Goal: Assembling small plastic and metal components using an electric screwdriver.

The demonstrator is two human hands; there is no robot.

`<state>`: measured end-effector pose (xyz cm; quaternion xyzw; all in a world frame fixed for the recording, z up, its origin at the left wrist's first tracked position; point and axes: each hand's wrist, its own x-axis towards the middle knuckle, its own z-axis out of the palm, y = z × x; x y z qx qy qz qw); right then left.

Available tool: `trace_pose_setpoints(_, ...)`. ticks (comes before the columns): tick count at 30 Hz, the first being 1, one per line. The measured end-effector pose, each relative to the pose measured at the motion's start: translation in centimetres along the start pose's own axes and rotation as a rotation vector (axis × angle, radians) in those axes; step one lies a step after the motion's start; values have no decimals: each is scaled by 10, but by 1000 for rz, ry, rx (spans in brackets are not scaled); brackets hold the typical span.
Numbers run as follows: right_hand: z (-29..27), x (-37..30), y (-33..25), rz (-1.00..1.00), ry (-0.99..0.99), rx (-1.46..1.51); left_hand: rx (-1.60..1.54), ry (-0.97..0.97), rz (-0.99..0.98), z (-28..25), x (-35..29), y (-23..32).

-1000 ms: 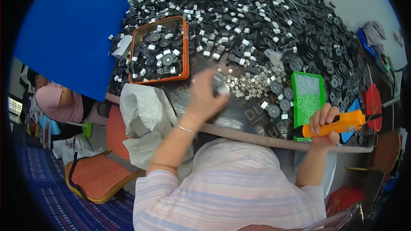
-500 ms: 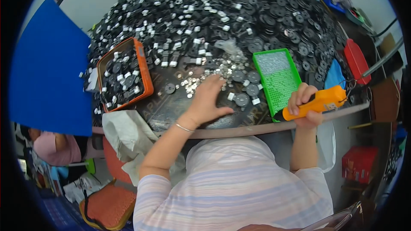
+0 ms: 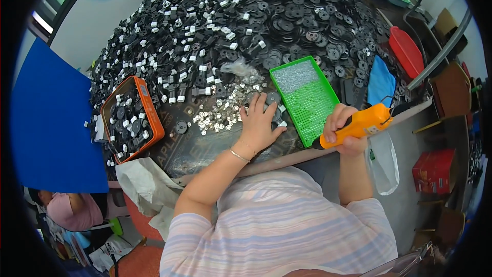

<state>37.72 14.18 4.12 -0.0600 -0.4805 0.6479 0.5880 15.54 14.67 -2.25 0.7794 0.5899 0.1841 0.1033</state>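
My right hand (image 3: 342, 129) is wrapped round an orange electric screwdriver (image 3: 369, 121), its dark tip pointing left over the near end of a green tray (image 3: 328, 83). The tray has a grid of small holes, with small silvery pieces (image 3: 296, 78) heaped at its far end. My left hand (image 3: 260, 125) lies spread, palm down, over several black round parts with white ends (image 3: 271, 98), partly hiding them. Left of its fingers is a scatter of small shiny metal discs (image 3: 218, 116). One black disc (image 3: 181, 127) lies apart, further left.
A great heap of black parts with white ends (image 3: 169, 36) and black discs (image 3: 307, 25) covers the table's far side. An orange-rimmed bin (image 3: 151, 113) of parts stands left, a red tray (image 3: 406, 51) and blue cloth (image 3: 381, 81) right. Another person (image 3: 74, 210) sits at lower left.
The view has shifted, so the table's things sit differently in the picture. My left hand has moved from beside the metal discs right onto the black round parts. My right hand keeps the screwdriver.
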Motion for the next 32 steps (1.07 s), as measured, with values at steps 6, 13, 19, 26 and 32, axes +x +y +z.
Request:
trace_pose_setpoints(6,-1,4,-10,-45,-58,35,-120,18,20,-7,-19,5)
trace_pose_setpoints(13,5,4,-28,-118,-17,15,-101,143,158,-2,-28,3)
trace_pose_setpoints(19,3,1,-26,-104,59,21,-86,132,206,-4,-26,3)
trace_pose_setpoints(26,10,9,-15,-87,22,8,-175,89,235,-6,-22,-4)
trace_pose_setpoints(32,7,14,-6,-28,-65,6,-179,75,194,-17,-29,-12)
